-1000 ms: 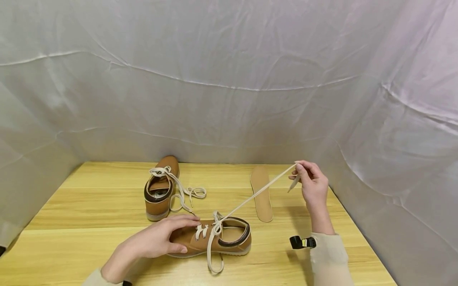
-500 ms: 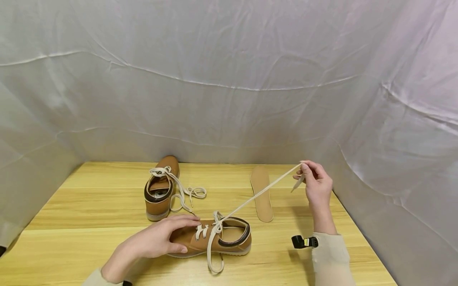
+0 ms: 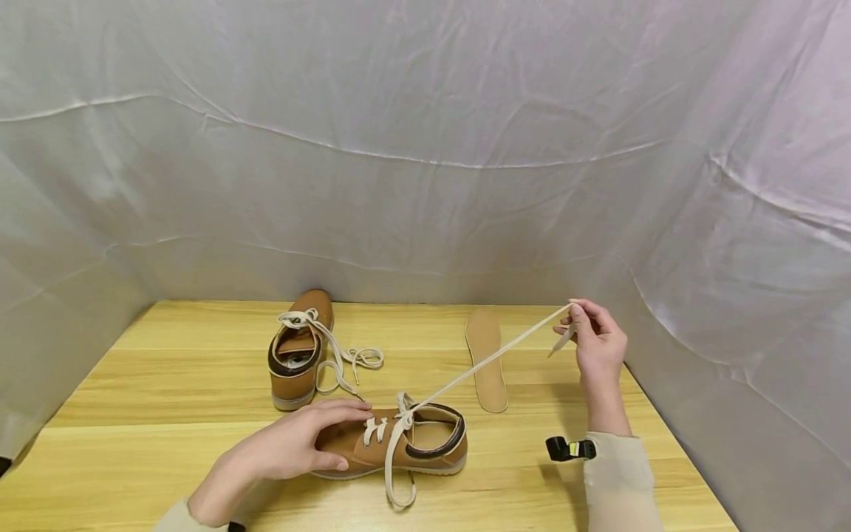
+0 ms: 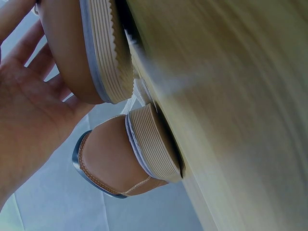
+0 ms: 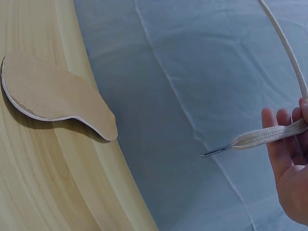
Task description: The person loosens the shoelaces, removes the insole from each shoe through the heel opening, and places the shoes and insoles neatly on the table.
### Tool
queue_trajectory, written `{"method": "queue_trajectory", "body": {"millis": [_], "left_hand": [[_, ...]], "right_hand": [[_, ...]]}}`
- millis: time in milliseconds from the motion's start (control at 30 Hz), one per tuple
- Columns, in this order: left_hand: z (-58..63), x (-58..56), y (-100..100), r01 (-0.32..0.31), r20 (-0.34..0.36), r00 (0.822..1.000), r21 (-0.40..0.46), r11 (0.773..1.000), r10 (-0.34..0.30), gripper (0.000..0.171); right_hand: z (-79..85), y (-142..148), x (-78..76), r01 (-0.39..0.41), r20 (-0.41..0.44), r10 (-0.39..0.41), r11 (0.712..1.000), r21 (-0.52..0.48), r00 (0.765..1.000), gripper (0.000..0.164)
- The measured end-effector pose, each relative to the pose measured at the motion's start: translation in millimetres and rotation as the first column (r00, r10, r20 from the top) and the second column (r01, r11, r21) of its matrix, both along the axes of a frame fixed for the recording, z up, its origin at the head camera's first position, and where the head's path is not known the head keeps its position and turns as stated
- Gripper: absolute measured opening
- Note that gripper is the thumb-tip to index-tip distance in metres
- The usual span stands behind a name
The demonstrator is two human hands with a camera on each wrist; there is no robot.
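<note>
A brown lace-up shoe (image 3: 362, 452) lies lengthwise near the front of the table, its opening to the right. My left hand (image 3: 286, 447) holds its toe, thumb on the near side and fingers over the far side. Up at the right, my right hand (image 3: 600, 351) pinches a cream shoelace (image 3: 492, 357) that runs taut from the bow knot at the shoe's tongue. Past those fingers hangs the free end of the lace, with its metal tip (image 5: 216, 151) in the right wrist view. Another lace end loops down the shoe's near side onto the table.
A matching brown shoe (image 3: 292, 386) stands at the back left, its loose laces trailing rightward on the wooden table (image 3: 166, 384). A tan insole (image 3: 490, 380) lies behind the taut lace. Grey cloth walls (image 3: 399, 207) enclose the back and sides.
My right hand has moved slightly to the right, drawing the pinched lace along with it. My left hand and the shoe it holds have stayed in place.
</note>
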State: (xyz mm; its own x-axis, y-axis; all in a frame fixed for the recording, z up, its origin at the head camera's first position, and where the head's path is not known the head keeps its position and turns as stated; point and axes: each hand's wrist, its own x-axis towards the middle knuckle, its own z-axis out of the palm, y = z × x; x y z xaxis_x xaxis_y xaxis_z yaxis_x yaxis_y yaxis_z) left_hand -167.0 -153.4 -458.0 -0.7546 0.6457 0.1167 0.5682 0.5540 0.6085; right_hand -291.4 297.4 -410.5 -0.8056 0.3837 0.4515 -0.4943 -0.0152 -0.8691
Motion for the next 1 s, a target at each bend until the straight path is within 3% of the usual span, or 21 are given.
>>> {"method": "queue_trajectory", "body": {"millis": [1000], "left_hand": [[-0.5,-0.6,0.2,0.006,-0.007,1.0,0.005,1.0,-0.006,0.064]], "right_hand": [[3.8,14.3,2.0,0.073,-0.004,-0.074,0.993,-0.088,0.997,0.034]]}}
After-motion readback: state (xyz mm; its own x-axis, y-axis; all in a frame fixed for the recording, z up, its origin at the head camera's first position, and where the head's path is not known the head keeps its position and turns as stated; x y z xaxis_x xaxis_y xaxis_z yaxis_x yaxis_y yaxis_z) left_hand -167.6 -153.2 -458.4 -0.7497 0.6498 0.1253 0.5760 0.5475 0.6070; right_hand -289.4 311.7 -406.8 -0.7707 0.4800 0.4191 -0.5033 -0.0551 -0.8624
